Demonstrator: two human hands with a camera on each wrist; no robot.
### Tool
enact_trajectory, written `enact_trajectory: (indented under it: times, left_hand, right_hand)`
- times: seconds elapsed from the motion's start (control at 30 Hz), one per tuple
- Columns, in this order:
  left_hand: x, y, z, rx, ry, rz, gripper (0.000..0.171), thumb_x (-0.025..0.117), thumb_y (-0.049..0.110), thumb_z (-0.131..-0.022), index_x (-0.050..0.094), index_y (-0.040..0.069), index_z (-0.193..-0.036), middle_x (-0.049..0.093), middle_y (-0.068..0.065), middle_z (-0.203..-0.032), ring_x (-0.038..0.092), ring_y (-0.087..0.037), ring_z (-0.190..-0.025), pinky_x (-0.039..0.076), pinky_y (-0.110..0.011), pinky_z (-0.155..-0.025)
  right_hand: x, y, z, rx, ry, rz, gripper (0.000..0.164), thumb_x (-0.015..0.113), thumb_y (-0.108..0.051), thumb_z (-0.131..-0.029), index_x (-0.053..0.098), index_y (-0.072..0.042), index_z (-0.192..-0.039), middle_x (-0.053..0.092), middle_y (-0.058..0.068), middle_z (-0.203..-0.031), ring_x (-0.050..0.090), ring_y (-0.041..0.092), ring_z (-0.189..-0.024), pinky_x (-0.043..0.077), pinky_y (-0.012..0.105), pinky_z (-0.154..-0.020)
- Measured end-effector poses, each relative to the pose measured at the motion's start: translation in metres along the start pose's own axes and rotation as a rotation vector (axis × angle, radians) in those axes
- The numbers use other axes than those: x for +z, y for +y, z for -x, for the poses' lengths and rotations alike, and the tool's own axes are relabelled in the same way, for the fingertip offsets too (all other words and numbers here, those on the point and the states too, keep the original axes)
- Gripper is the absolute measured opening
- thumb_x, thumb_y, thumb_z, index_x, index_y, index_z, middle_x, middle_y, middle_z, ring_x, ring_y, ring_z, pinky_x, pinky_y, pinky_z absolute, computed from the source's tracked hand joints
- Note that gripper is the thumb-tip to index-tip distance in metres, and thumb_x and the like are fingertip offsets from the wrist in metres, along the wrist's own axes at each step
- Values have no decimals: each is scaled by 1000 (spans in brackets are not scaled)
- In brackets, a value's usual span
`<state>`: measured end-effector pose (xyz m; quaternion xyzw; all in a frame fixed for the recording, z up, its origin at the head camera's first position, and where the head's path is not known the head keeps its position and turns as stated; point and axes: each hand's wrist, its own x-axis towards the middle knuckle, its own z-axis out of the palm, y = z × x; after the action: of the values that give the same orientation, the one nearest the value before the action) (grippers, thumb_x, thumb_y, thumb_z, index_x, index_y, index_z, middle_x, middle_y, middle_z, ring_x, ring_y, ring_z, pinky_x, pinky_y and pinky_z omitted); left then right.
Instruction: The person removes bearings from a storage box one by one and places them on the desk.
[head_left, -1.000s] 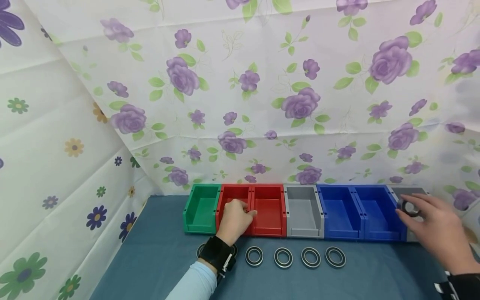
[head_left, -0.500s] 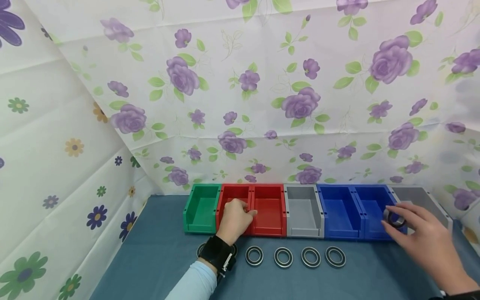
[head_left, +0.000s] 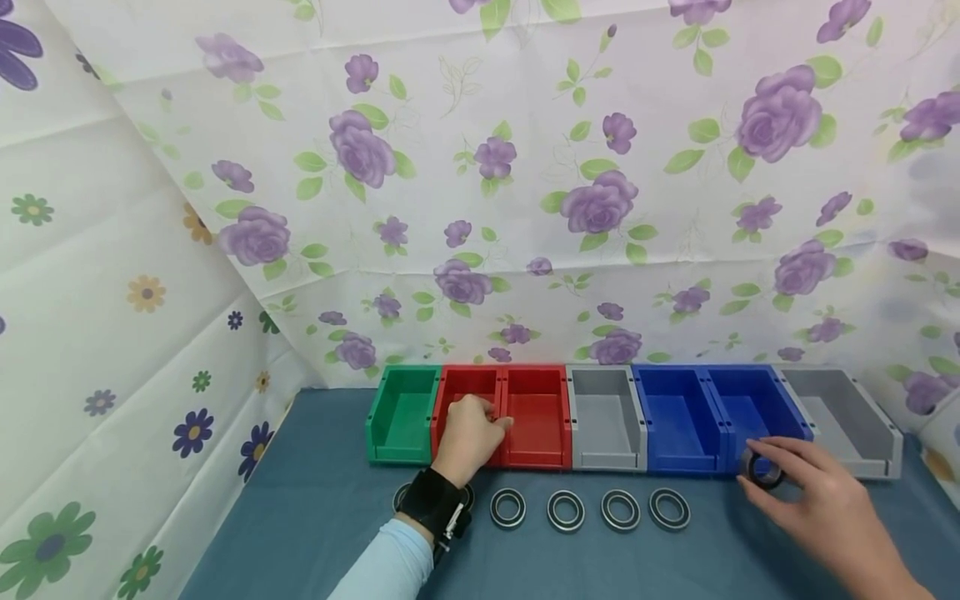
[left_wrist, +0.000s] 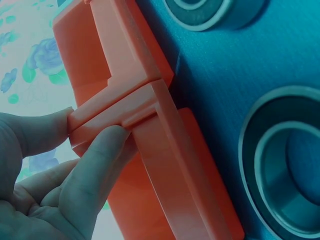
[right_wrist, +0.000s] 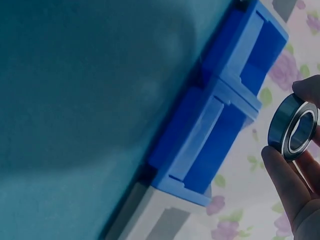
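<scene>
My left hand pinches the adjoining side walls of the two red bins. In the left wrist view the thumb presses one side of the double red rim and the fingers the other. My right hand holds a ball bearing on edge between thumb and fingers, in front of the right blue bin. On the cloth before the bins several larger bearings lie flat in a row. My left wrist partly hides the leftmost ones.
The bins form one row: a green bin at the left end, then red, a grey bin, two blue, and another grey bin at the right end. Behind them hangs a flowered cloth. Blue cloth covers the table.
My right hand has moved left and toward me with the bearing, from over the right grey bin to the front of the right blue bin. The left hand has stayed put.
</scene>
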<state>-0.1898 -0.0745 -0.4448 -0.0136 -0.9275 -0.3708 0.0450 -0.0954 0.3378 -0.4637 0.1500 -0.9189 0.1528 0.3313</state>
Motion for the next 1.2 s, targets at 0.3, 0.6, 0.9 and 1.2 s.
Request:
enact_trajectory:
  times: [0.3, 0.6, 0.9, 1.2]
  left_hand:
    - [1, -1, 0, -5, -7, 3, 32, 73, 32, -80, 70, 6, -98, 66, -2, -86, 58, -12, -71, 49, -24, -59]
    - [0, 0, -1, 15, 7, 13, 27, 73, 29, -79, 70, 5, -93, 64, 1, -77, 56, -11, -66, 47, -23, -55]
    - [0, -1, -1, 12, 4, 16, 28, 74, 29, -79, 70, 5, -93, 64, 1, -78, 56, -11, -65, 47, -23, -55]
    - [1, -1, -1, -12, 6, 11, 29, 74, 30, -78, 70, 6, -94, 63, 2, -76, 55, -9, -63, 47, -22, -54]
  right_hand:
    - [12, -13, 17, 71, -120, -27, 54, 86, -28, -53, 67, -18, -103, 55, 1, -104, 56, 24, -90, 51, 42, -64]
    - [20, -17, 26, 162, -320, -48, 54, 84, -33, -58, 66, -18, -106, 56, 6, -106, 56, 30, -93, 50, 49, -68]
    - [27, -13, 31, 139, -380, -50, 53, 84, -34, -57, 66, -18, -104, 57, 5, -102, 58, 27, -90, 50, 47, -67]
    - [31, -12, 30, 191, -495, -53, 53, 83, -37, -59, 66, -19, -106, 58, 4, -103, 57, 26, -91, 49, 46, -70]
